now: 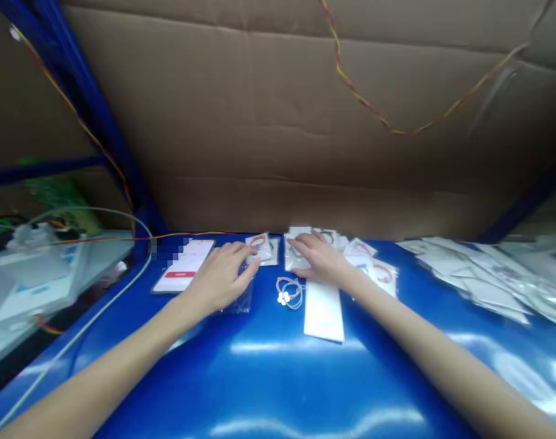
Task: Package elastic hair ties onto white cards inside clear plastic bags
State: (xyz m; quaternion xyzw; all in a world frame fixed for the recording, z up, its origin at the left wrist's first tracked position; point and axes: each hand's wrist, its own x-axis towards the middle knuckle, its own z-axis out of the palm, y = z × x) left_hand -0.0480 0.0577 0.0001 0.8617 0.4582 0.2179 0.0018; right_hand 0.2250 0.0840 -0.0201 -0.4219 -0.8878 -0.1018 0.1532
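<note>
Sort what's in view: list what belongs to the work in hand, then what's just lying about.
Likely in the work:
- small packets by both hands
- loose cords
- white paper slip
- perhaps the packet pile at right

Probably just lying about:
- phone
- twisted wire

The tabletop (pixel 278 390) is deep blue with white glare (pixel 296 348), the far cardboard (pixel 260 134) brown, the wire (pixel 397 132) across it twisted red and yellow. The middle cords (pixel 300 297) are orange and pale grey, their piece (pixel 283 298) white, the slip (pixel 324 311) beside them white. A packet (pixel 391 288) right of it has an orange-red ring (pixel 389 275). The left phone (pixel 186 265) shows white and red
</note>
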